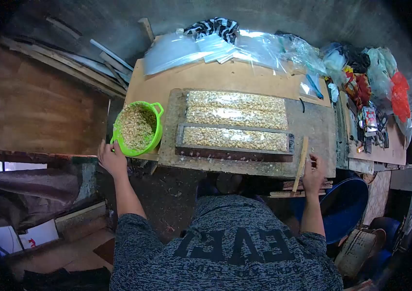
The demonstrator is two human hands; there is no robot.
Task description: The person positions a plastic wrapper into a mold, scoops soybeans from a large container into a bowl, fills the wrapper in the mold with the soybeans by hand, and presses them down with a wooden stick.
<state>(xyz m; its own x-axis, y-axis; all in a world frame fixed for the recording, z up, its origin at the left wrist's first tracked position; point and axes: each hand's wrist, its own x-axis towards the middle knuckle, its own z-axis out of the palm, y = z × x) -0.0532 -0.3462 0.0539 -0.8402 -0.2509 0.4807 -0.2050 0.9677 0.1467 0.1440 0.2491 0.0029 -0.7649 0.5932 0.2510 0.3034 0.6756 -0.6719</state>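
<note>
My left hand (112,156) grips the near rim of a green plastic colander (156,136), which is tilted and holds pale, grainy pieces (136,127). In the middle of the board, a narrow wooden mould (235,154) frames one slab of the same pieces (235,138). Behind it lie two more long slabs (236,109) under shiny clear film. My right hand (314,170) is at the board's near right edge with its fingers curled, beside a thin wooden stick (301,164); whether it touches the stick or holds anything is unclear.
Clear plastic sheets (182,51) lie along the back of the table. Plastic bags (334,58) and small tools (380,131) crowd the right. A wooden panel (41,102) stands at the left; a blue tub (346,208) is below at the right.
</note>
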